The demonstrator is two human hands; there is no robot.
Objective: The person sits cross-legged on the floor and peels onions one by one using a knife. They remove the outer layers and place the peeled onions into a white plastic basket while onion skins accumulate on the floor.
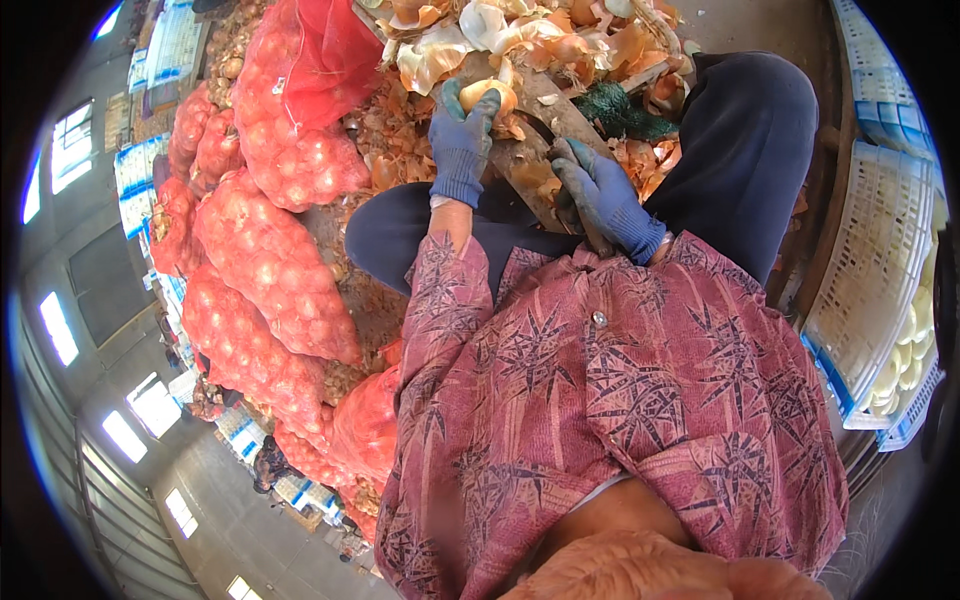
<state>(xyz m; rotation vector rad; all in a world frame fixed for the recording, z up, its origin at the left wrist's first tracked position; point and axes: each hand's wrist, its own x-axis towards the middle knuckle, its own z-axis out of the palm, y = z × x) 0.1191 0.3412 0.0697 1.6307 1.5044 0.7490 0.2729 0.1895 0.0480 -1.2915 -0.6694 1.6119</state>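
Observation:
My left hand, in a blue knit glove with a darker grip coating, holds a yellow onion by its side. In my right hand, gloved the same way, is the long dark handle of a knife. Its dark curved blade points towards the onion, over a wooden board; whether it touches the onion cannot be made out. Loose papery onion skins heap up just beyond both hands. A dark green mesh lies among them, close to my right knee.
Red mesh sacks of onions are piled along the left, with a partly slack red sack nearest the board. White and blue plastic crates stand on the right, and pale peeled onions show there. Skins litter the floor.

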